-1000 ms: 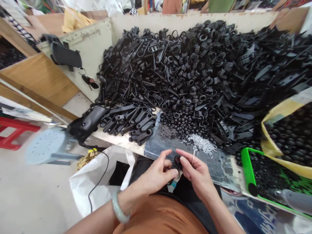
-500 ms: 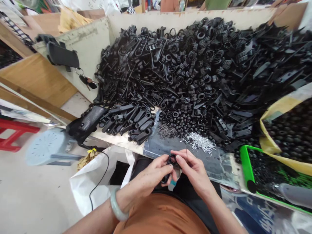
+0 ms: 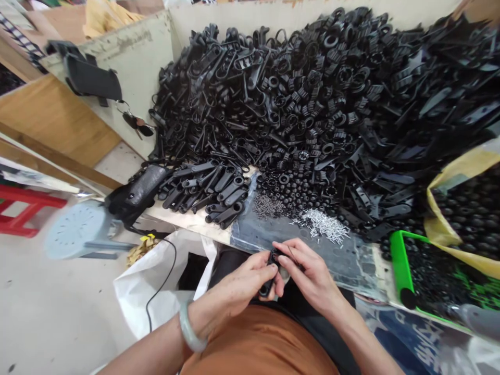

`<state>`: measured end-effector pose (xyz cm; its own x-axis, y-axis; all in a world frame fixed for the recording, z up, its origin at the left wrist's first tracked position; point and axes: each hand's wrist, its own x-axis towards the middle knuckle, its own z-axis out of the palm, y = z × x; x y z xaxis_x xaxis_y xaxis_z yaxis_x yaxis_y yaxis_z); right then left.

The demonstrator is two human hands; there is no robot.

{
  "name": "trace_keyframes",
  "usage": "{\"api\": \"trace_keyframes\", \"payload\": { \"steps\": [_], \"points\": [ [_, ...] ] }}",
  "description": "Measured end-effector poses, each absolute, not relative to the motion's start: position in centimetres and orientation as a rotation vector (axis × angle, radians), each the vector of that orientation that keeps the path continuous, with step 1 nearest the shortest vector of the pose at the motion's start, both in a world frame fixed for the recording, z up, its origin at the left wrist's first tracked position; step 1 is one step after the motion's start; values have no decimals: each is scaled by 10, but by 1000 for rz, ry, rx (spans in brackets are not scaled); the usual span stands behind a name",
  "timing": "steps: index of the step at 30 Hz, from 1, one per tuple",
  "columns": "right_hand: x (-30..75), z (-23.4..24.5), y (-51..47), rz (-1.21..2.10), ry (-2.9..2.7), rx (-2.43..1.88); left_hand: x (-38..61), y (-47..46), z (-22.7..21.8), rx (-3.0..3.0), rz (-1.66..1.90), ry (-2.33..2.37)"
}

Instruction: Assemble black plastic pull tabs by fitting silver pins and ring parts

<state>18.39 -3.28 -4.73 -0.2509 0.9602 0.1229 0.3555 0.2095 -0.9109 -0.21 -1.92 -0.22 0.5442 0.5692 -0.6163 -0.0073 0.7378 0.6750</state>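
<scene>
Over my lap, at the table's front edge, my left hand (image 3: 255, 278) is closed around a black plastic part (image 3: 267, 287) with a ring-shaped end. My right hand (image 3: 308, 268) pinches at that ring end, thumb and index finger touching it. A thin dark line, like a slim pin, shows by the right fingers; what it is I cannot make out. The fingers hide much of the part. Just beyond the hands lie a heap of small silver pins (image 3: 327, 226), a heap of small dark screw-like pieces (image 3: 269, 206) and black beads (image 3: 299, 197).
A big pile of black plastic parts (image 3: 242, 104) fills the table's back. Handle-like black pieces (image 3: 224, 195) lie front left. To the right are a green tray (image 3: 399, 265) and a yellow-edged bag (image 3: 435, 208) of black balls. A white sack (image 3: 133, 297) and grey stool (image 3: 74, 229) stand left.
My right fingers have closed in on the ring end, and its opening shows less. The thin dark line has tilted. The camera has dipped slightly.
</scene>
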Motion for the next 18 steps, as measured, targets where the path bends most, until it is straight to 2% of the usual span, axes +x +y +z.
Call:
{"api": "trace_keyframes", "payload": {
  "steps": [18],
  "points": [
    [182, -49, -36, 708, -2110, -1155, -8, -17, -16, 720, 261, 953]
  ]
}}
